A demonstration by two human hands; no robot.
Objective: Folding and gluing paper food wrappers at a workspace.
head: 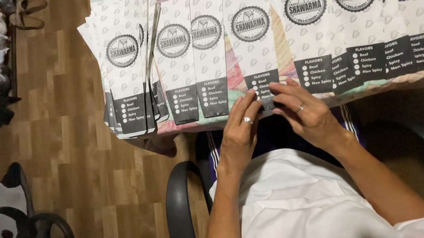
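Both hands' fingers pinch one white paper sleeve (255, 45) at the desk (197, 126) edge: left hand (241, 132), right hand (304, 111); about five sleeves each side, overlapping

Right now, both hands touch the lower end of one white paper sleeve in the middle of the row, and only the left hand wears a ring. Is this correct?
Not quite. The head view shows a ring on each hand: one on the left hand and one on the right hand. The rest holds: both hands touch the lower end of one white paper sleeve in the middle of the row.
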